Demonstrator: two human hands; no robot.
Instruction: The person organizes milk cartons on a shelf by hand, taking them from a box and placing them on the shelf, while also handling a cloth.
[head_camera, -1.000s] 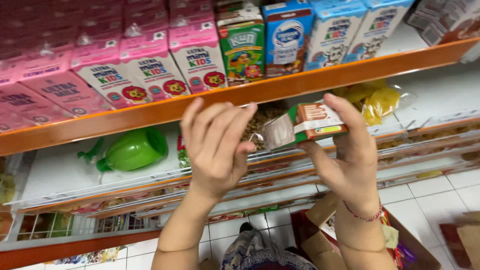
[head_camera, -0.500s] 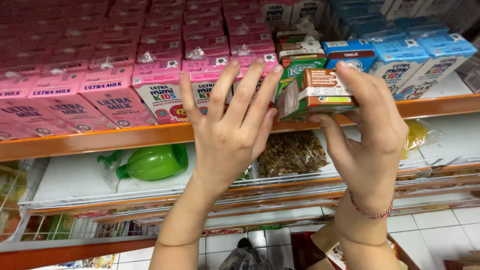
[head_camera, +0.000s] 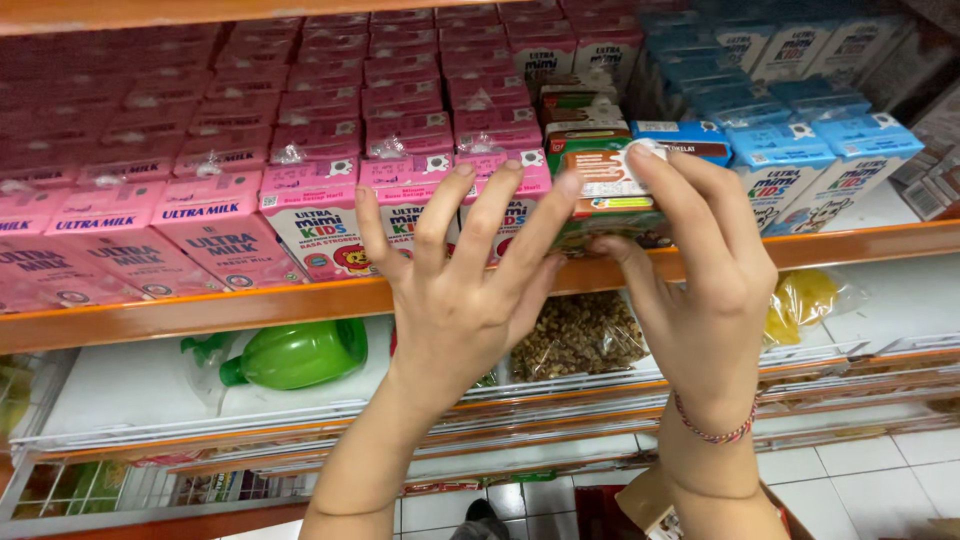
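Right hand (head_camera: 710, 290) has a closed grip on a small green drink carton (head_camera: 608, 190), thumb beneath, fingers over its top; left hand (head_camera: 465, 290), fingers spread, presses its near face. The boxy carton stands upright, long axis vertical, over the orange shelf (head_camera: 300, 300) edge. Pink cartons (head_camera: 320, 215) at 9 o'clock, blue cartons (head_camera: 800, 165) at 3 o'clock; glossy paperboard, tightly packed.

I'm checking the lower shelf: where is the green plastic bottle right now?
In the head view the green plastic bottle lies on its side on the white lower shelf, left of the left hand and the bag of brown bits.
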